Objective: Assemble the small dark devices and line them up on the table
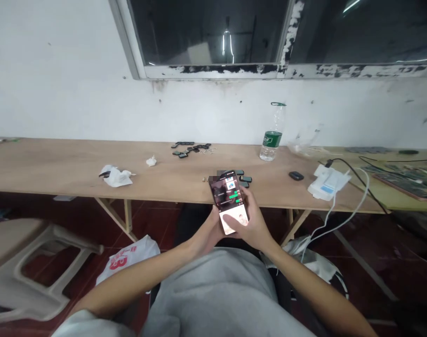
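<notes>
A lit smartphone [227, 196] is held upright in front of my body, over the table's front edge. My left hand [212, 229] grips its lower left side, its fingers mostly hidden behind the phone. My right hand [253, 222] wraps round the right side, with the thumb lying over the lower part of the screen. Green chat bubbles show in the middle of the screen, and a pale area fills the bottom. Just beyond the phone, a few small dark rectangular pieces [246, 179] lie on the wooden table [76, 164], partly covered by it.
More dark pieces [185, 153] lie farther back. Crumpled tissue [118, 177] is at left. A water bottle [271, 140], a small black object [296, 175] and a white box with cables [327, 182] stand at right. A plastic stool [69, 243] and a bag [129, 255] are below.
</notes>
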The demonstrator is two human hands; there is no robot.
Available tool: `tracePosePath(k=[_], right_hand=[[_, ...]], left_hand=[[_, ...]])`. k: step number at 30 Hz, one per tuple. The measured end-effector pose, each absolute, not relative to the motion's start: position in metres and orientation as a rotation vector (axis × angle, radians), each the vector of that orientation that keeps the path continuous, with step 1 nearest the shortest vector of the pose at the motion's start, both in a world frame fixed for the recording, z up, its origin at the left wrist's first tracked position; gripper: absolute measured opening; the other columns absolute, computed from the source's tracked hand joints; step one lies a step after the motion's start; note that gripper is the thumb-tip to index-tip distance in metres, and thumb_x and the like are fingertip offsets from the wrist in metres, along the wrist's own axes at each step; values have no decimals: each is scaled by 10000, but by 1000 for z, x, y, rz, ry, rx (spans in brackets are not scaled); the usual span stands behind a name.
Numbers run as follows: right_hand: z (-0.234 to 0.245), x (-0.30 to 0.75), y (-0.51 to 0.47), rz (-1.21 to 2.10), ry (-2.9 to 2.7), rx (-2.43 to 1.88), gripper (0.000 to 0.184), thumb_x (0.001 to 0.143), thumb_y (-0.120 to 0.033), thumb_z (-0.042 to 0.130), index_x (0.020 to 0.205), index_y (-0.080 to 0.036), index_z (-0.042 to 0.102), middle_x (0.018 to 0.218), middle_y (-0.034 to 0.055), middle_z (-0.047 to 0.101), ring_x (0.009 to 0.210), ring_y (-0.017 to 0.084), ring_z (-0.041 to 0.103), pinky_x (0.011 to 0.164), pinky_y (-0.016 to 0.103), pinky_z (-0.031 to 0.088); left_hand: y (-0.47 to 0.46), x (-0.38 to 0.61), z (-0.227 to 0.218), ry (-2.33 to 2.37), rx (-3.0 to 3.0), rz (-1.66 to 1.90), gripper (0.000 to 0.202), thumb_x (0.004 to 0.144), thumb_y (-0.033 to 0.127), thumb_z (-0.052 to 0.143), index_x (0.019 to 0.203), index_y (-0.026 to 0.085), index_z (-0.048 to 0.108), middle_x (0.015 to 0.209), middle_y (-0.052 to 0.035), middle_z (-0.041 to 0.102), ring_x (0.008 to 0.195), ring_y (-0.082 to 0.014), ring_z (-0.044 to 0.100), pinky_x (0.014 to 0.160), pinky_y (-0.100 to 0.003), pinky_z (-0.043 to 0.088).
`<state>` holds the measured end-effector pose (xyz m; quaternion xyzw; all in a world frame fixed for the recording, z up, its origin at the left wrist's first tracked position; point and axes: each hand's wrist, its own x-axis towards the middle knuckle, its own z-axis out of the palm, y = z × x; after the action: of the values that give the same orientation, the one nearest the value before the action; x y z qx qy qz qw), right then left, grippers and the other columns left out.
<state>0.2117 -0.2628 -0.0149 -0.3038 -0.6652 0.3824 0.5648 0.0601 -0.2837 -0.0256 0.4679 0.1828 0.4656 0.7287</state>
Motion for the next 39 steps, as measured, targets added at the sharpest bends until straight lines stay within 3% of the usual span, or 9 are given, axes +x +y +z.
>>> tracePosePath(k=[4,9,15,20,24,34,39], right_hand=[[-28,205,-259,947,-1533,-684,418,935,-471,657,1263,-234,549,1134,86,694,965,257,680,859,406,576],[-39,203,-253,902,-1489,-737,325,938,-491,646,1127,-229,610,958,45,701,820,229,659,729,345,556],[-41,211,-252,940,-1515,-718,407,1018,-550,470,1170,-222,657,1054,56,708,909,244,663,796,351,551],[-39,215,-251,986,-1559,-627,520,954,-560,601,1344,-217,593,1174,92,700,1030,276,675,938,409,552],[-37,218,-254,1019,-1557,-558,576,963,-549,597,1429,-218,535,1268,119,673,1128,299,660,1023,457,530],[-32,223,-252,974,-1561,-626,617,936,-664,550,1390,-248,580,1275,95,684,1177,326,648,1001,484,554],[-30,224,-254,967,-1557,-605,588,947,-642,551,1379,-245,588,1296,92,678,1180,321,647,1030,492,536]], left_hand=[[-280,50,-37,483,935,993,757,943,755,435,1438,203,589,1417,-179,606,1226,-363,607,924,-455,537],[-275,47,-45,458,928,932,732,942,737,476,1431,205,593,1380,-174,632,1170,-342,633,865,-420,545],[-277,44,-47,427,912,895,714,958,720,466,1468,227,542,1308,-168,669,1147,-330,651,901,-437,538],[-278,44,-44,429,963,949,667,944,699,525,1459,276,541,1317,-142,657,1098,-305,662,847,-400,559],[-280,44,-42,427,984,976,664,928,684,572,1476,314,513,1343,-124,637,1082,-291,658,841,-394,564],[-283,44,-44,404,959,953,649,950,667,549,1475,287,512,1323,-136,632,1081,-294,648,867,-417,558],[-284,46,-41,399,968,943,648,939,673,558,1452,279,531,1353,-135,607,1089,-295,635,877,-421,555]])
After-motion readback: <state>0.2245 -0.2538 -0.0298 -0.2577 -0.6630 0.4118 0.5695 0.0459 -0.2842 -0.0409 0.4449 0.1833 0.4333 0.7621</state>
